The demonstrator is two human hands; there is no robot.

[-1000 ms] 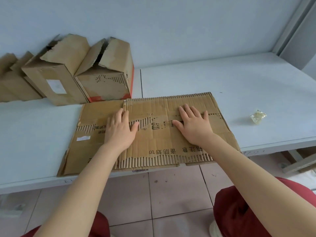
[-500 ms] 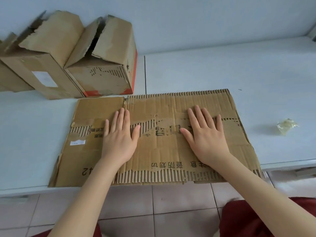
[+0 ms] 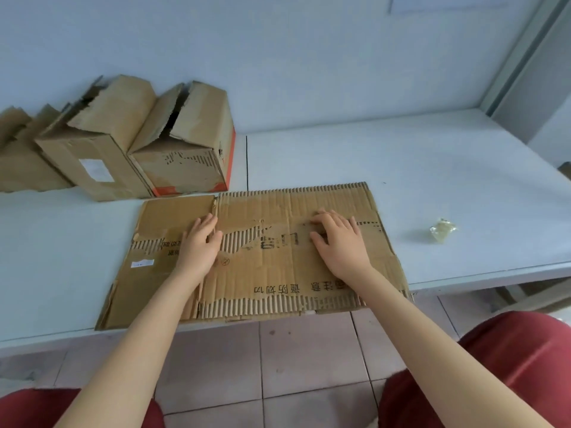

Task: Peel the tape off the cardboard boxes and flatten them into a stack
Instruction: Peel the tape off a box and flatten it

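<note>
White table (image 3: 432,156), left hand (image 3: 199,245) and right hand (image 3: 341,245) palm-down on flattened cardboard (image 3: 272,273)

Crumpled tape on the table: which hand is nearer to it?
Right. The right hand is left of the crumpled tape; the left hand is farther left.

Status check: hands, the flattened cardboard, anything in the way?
Left hand and right hand open, flat on the flattened cardboard. Cardboard lies at the front edge of the table. Nothing blocking; tape wad off right.
</note>
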